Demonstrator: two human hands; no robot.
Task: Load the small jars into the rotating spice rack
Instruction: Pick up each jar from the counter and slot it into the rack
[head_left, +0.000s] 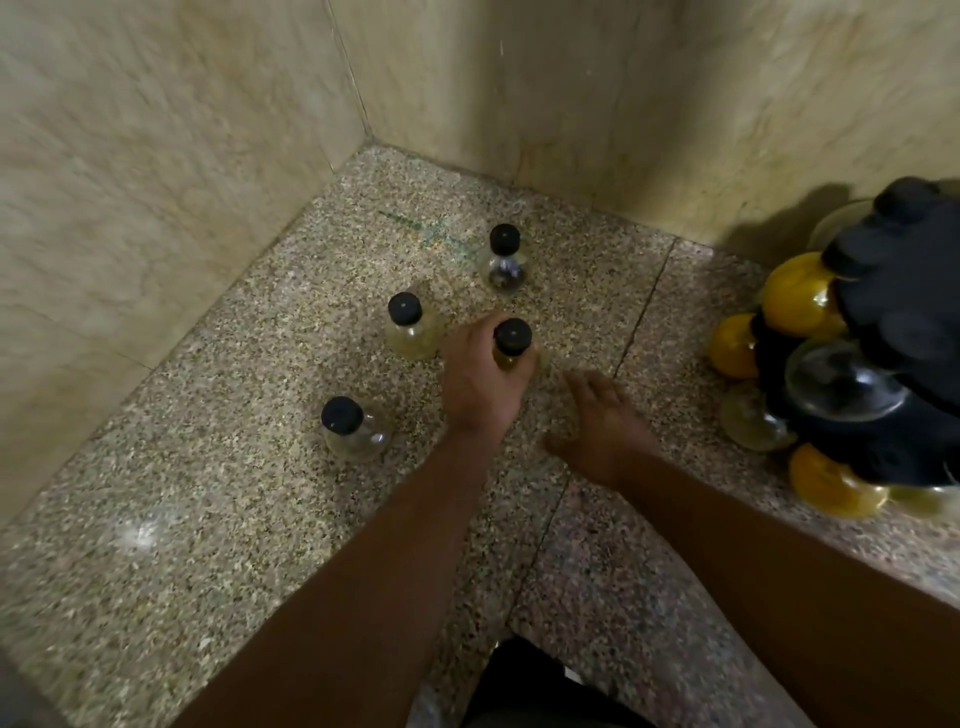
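While the spice rack (904, 312) at the right already carries several loaded jars (800, 296), four are not yet in it and stand on the counter (208, 519). The left hand (480, 382) curls round the yellowish jar (511, 345); the far jar (505, 262), middle jar (410, 330) and near jar (353, 431) stand untouched. The right hand (605, 421) is open just beside it, holding nothing.

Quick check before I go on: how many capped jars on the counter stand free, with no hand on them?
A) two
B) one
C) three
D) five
C: three black-capped jars stand untouched, the far jar, the middle jar and the near jar, while the left hand grips a fourth jar and the right hand holds nothing.
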